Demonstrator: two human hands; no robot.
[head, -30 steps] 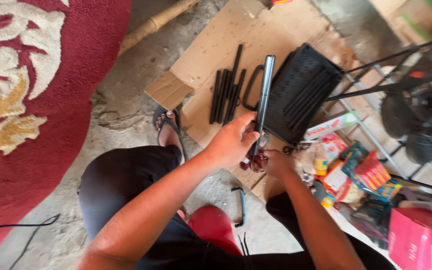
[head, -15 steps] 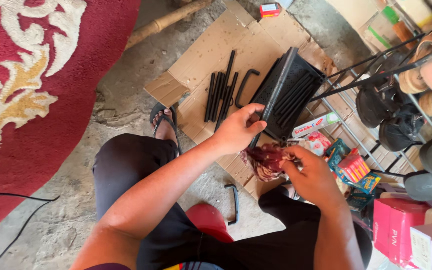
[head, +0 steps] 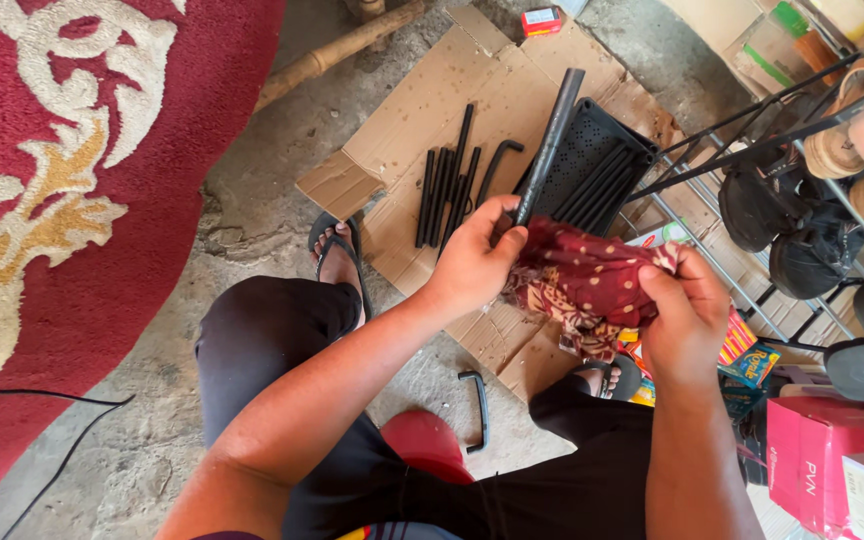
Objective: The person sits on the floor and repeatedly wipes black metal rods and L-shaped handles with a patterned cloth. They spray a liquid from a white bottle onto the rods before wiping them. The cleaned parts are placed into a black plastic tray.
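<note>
head view: my left hand clenches the black tube upright so my right hand, fingers grasping the red patterned cloth, can rub its lower end.

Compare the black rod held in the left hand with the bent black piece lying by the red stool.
The black rod is long and straight; the bent piece is short and curved. The rod is gripped by the left hand, raised; the bent piece lies loose on the concrete floor. Both are black.
</note>
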